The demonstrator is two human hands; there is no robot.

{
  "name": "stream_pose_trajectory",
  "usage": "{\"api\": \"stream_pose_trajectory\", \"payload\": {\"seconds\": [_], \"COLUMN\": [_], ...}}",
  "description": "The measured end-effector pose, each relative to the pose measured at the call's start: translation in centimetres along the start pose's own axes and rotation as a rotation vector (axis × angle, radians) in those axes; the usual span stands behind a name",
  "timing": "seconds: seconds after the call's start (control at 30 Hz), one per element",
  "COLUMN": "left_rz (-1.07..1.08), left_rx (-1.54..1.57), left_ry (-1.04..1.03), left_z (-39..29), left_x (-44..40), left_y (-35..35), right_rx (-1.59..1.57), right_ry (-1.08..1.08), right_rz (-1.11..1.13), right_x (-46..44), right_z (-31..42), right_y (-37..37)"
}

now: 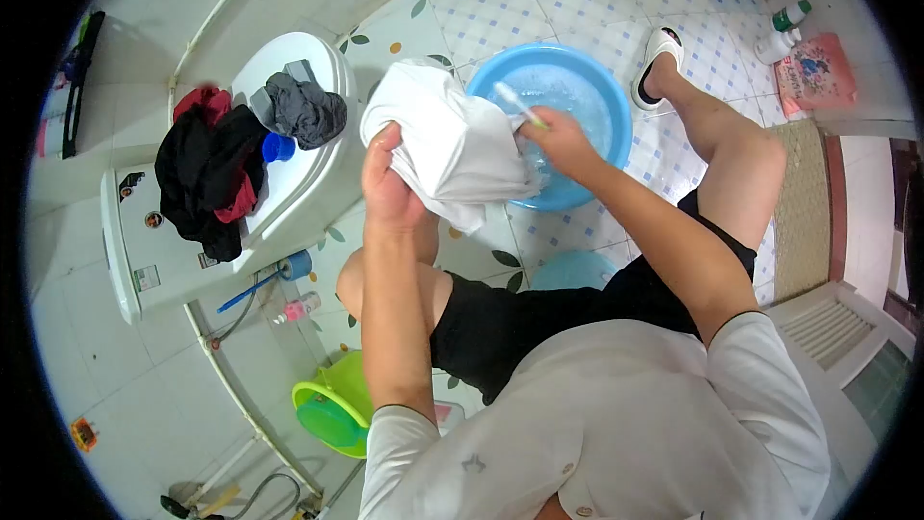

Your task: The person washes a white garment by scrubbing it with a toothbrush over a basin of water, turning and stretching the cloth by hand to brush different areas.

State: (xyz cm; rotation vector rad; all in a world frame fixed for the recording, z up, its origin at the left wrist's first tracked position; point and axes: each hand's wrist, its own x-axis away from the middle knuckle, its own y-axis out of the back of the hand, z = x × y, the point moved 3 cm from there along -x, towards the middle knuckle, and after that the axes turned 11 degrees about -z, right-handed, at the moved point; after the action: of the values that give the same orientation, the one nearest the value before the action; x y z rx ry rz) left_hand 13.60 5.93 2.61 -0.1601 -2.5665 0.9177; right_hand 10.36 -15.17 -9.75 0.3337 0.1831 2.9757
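The cloth (448, 140) is looking soft and matt; the basin (619, 116) is showing smooth, glossy plastic; the mat (801, 217) is appearing rough.

A bathroom, with a toilet (300, 170), tiled wall (87, 351) and patterned floor (481, 5).

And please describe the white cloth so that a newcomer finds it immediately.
Start from the big blue basin on the tiled floor. Overlapping its left side in the picture is a white cloth, bunched in the left hand. Unlike the gray garment and black garment on the toilet, it is white and held; unlike the person's pale shirt, it is not worn.
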Motion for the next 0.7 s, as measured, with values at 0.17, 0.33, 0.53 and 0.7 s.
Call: {"api": "stream_pose_trajectory", "payload": {"seconds": [0.17, 0.33, 0.53, 0.7], "left_rz": [-0.113, -0.147, -0.128, -0.058], "left_rx": [0.024, -0.016, 0.04, 0.067], "left_ry": [-0.028, -0.092, -0.069, -0.025], "left_z": [-1.4, -2.0, -2.1, -1.4], "left_x": [-0.2, -0.3, 0.0, -0.5], "left_y": [0.8, 0.9, 1.1, 1.6], "right_rx": [-0.074, -0.077, -0.018, 0.147], "right_ry": [0.106, 0.099, 0.087, 0.164], "right_rz": [-0.265, -0.25, -0.179, -0.161], "right_x": [-0.2, -0.4, -1.2, -2.0], "right_z": [2.6, 8.5, 11.1, 8.6], "right_y": [4.9, 7.9, 7.9, 6.7]}}
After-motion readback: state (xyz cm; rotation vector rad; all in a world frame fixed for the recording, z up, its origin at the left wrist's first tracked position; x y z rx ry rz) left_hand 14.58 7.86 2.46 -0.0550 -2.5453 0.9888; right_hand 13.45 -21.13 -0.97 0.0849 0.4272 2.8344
